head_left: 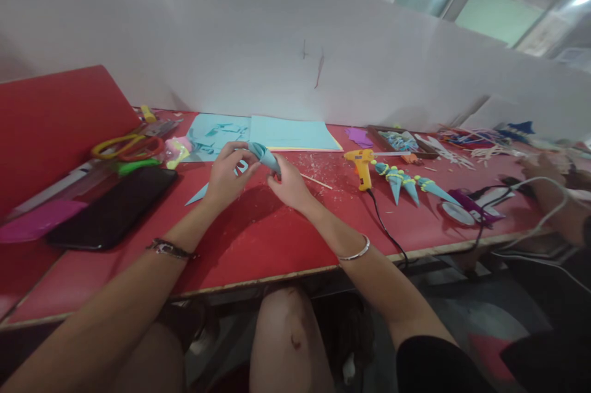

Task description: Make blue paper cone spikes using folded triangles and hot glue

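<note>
A rolled piece of light blue paper is held between my two hands above the red table. My left hand curls its fingers around the paper's open upper end. Lower down, on the right side of the roll, my right hand grips it between thumb and fingers. Beneath my left hand lies a pointed light blue paper piece, partly hidden by the wrist. A thin wooden stick rests to the right of my right hand.
Right of my hands are a yellow glue gun with a black cord and several decorated blue cones. Blue sheets lie behind. At left are a black phone and scissors. Another person's hand is at far right.
</note>
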`<state>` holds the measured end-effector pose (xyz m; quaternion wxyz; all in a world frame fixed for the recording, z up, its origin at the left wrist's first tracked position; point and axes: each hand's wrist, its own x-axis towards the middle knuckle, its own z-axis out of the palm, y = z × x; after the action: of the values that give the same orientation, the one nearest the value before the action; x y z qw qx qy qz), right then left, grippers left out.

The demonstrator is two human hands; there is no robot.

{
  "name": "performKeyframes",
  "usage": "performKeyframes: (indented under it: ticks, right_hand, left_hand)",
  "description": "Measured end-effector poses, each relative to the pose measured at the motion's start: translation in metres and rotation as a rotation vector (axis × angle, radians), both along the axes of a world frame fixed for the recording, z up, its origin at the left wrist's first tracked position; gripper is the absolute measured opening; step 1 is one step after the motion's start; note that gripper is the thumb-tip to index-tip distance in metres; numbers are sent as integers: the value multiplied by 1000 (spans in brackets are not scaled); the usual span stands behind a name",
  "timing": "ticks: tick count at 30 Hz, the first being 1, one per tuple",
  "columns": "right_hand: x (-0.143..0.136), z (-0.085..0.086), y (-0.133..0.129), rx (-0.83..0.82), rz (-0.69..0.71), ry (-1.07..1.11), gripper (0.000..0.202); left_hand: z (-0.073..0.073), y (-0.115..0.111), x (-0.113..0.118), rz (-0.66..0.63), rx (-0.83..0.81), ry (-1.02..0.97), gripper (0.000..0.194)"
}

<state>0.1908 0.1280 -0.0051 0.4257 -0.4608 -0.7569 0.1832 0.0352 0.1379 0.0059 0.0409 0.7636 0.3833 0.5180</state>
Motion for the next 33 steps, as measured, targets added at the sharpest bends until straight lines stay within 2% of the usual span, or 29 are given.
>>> performKeyframes:
  ticks: [7,18,25,29,33]
  right_hand:
    - [1,-1,2,17,-7,1,38]
    - [1,-1,1,30,9,27,36]
    - [-2,1,-2,-89,5,54,33]
    - [-4,-1,-1,-120,42,102,28]
    - [-7,-3,3,-111,195,179,34]
  left_hand:
    - [-1,0,0,-8,2,5,13]
    - [-3,1,0,-23,26,60,11]
    - [-5,2,0,-29,102,129,14]
    - [-5,0,2,-29,69,124,10]
    - [-5,-4,6,-75,22,31,24]
